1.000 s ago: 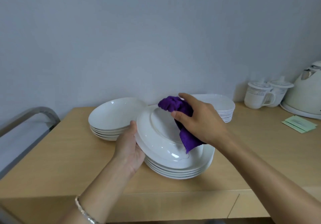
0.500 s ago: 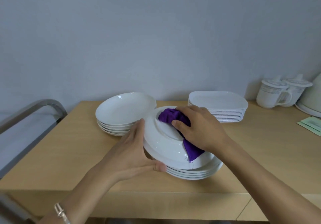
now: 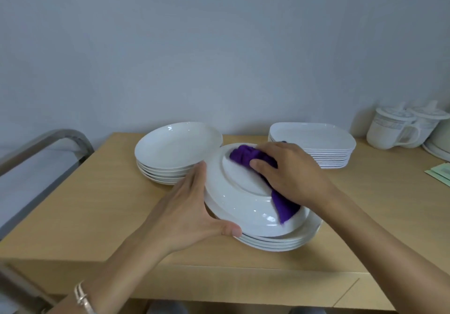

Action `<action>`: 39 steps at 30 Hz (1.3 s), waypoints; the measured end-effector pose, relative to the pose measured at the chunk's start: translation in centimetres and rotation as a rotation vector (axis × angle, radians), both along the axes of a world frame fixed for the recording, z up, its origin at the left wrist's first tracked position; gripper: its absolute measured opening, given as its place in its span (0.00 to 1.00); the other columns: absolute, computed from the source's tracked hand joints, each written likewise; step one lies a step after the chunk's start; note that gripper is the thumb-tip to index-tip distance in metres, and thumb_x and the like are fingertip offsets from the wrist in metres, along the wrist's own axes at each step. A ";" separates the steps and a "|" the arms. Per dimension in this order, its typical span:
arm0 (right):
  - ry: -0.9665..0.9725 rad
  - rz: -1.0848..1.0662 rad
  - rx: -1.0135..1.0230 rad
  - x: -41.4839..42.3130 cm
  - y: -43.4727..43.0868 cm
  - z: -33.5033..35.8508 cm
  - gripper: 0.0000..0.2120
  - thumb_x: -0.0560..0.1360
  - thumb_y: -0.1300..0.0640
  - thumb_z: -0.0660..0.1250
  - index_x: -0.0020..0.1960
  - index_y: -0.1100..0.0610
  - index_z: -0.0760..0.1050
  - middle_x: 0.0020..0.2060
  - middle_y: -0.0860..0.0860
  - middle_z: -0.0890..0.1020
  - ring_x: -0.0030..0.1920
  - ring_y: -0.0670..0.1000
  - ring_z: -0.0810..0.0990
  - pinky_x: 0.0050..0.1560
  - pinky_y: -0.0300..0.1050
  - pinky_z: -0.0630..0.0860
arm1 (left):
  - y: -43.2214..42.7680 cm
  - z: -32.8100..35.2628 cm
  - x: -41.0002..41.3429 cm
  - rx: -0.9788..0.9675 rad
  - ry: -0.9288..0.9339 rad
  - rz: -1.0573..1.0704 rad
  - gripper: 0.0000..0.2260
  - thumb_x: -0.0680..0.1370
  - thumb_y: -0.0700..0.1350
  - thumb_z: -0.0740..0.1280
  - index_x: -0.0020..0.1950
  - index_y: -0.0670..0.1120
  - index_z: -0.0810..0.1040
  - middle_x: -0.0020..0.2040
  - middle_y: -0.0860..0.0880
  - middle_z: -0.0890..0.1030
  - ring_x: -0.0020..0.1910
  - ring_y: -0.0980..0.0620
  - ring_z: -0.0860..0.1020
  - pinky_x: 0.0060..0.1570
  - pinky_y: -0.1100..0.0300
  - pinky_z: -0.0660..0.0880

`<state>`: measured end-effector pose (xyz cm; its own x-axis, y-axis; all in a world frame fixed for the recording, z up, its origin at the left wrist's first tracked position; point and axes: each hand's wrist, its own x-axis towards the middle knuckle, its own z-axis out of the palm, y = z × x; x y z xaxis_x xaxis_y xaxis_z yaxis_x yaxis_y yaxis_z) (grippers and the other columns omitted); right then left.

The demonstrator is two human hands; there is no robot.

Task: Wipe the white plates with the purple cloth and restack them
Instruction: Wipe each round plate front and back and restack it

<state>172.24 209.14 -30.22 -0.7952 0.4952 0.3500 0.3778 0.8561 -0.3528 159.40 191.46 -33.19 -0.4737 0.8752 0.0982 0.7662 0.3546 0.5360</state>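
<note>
Left hand (image 3: 192, 214) grip clasps rim of upturned white plate (image 3: 246, 206), tilted atop stack (image 3: 287, 242) near worktop (image 3: 97, 206) front edge. Right hand (image 3: 292, 172) grip closed on purple cloth (image 3: 246, 156), pressing plate's underside.

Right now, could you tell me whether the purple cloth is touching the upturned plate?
Touching. The head view shows the right hand pressing the purple cloth flat onto the underside of the upturned plate, with no gap between them.
</note>
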 end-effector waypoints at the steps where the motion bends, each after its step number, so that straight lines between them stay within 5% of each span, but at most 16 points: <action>1: 0.015 0.071 0.020 0.3 -1.1 0.1 0.14 0.77 0.45 0.60 0.53 0.52 0.77 0.48 0.47 0.80 0.52 0.51 0.74 0.50 0.45 0.67 | 0.0 -0.1 -0.1 0.003 -0.014 -0.006 0.54 0.57 0.68 0.77 0.75 0.59 0.52 0.69 0.67 0.60 0.69 0.63 0.63 0.56 0.61 0.69; 5: 0.058 0.198 0.011 -1.0 -2.4 0.1 0.14 0.78 0.44 0.60 0.54 0.51 0.78 0.47 0.46 0.80 0.50 0.50 0.74 0.51 0.50 0.71 | 0.1 -0.3 -0.4 0.016 -0.055 -0.013 0.54 0.54 0.69 0.76 0.75 0.61 0.53 0.71 0.67 0.63 0.70 0.62 0.65 0.60 0.57 0.73; 10: 0.064 -0.099 0.001 -1.8 1.3 -0.3 0.14 0.78 0.46 0.59 0.59 0.48 0.77 0.50 0.48 0.80 0.54 0.55 0.74 0.51 0.47 0.70 | -0.1 -0.1 0.0 0.025 -0.039 -0.028 0.53 0.59 0.66 0.78 0.73 0.65 0.48 0.60 0.78 0.56 0.60 0.73 0.59 0.47 0.75 0.64; 14: 0.080 0.032 0.034 -0.3 -2.1 -0.5 0.16 0.78 0.46 0.61 0.62 0.49 0.75 0.56 0.46 0.79 0.58 0.52 0.72 0.54 0.43 0.66 | 0.1 -0.6 -0.4 0.044 -0.062 -0.025 0.55 0.55 0.68 0.77 0.75 0.63 0.51 0.71 0.68 0.62 0.69 0.64 0.65 0.59 0.61 0.72; 17: 0.143 0.179 0.000 -1.1 -3.9 -0.2 0.16 0.78 0.47 0.61 0.62 0.51 0.75 0.56 0.47 0.79 0.58 0.51 0.72 0.57 0.48 0.68 | 0.1 -0.8 -0.4 0.066 -0.087 -0.034 0.50 0.56 0.66 0.78 0.72 0.65 0.55 0.67 0.70 0.65 0.63 0.67 0.67 0.52 0.70 0.69; 20: 0.134 0.196 -0.028 -3.9 -3.6 0.5 0.16 0.79 0.47 0.60 0.61 0.53 0.76 0.55 0.51 0.79 0.57 0.53 0.73 0.56 0.47 0.68 | 0.1 -0.9 -0.3 0.086 -0.097 -0.027 0.49 0.56 0.66 0.78 0.71 0.66 0.54 0.66 0.69 0.65 0.62 0.68 0.68 0.50 0.69 0.69; 25: -0.084 0.072 -0.013 -9.1 -1.4 2.2 0.15 0.76 0.45 0.61 0.57 0.49 0.78 0.50 0.50 0.80 0.50 0.53 0.76 0.43 0.45 0.69 | 0.2 -0.6 -0.2 0.125 -0.116 -0.048 0.58 0.55 0.64 0.79 0.76 0.69 0.47 0.72 0.71 0.61 0.71 0.67 0.63 0.64 0.57 0.72; 31: -0.207 -0.140 -0.141 -8.9 4.7 2.7 0.15 0.74 0.43 0.62 0.48 0.54 0.78 0.45 0.53 0.80 0.46 0.56 0.77 0.44 0.45 0.72 | 0.2 -1.0 -0.5 0.095 -0.080 -0.032 0.58 0.54 0.69 0.77 0.76 0.67 0.48 0.74 0.69 0.60 0.73 0.64 0.62 0.67 0.53 0.71; 35: -0.080 -0.199 -0.342 -3.9 6.9 1.3 0.17 0.75 0.43 0.62 0.40 0.57 0.76 0.37 0.52 0.79 0.39 0.53 0.76 0.36 0.43 0.69 | 0.2 -1.0 -0.5 0.110 -0.077 -0.031 0.55 0.55 0.67 0.78 0.74 0.68 0.50 0.72 0.69 0.62 0.71 0.65 0.63 0.65 0.55 0.71; 39: 0.093 -0.253 -0.379 1.0 5.0 -0.7 0.12 0.78 0.45 0.59 0.47 0.51 0.76 0.40 0.48 0.80 0.44 0.52 0.76 0.40 0.45 0.69 | 0.2 -1.2 -0.4 0.114 -0.095 -0.006 0.53 0.54 0.67 0.78 0.73 0.68 0.52 0.71 0.69 0.64 0.70 0.63 0.66 0.63 0.54 0.72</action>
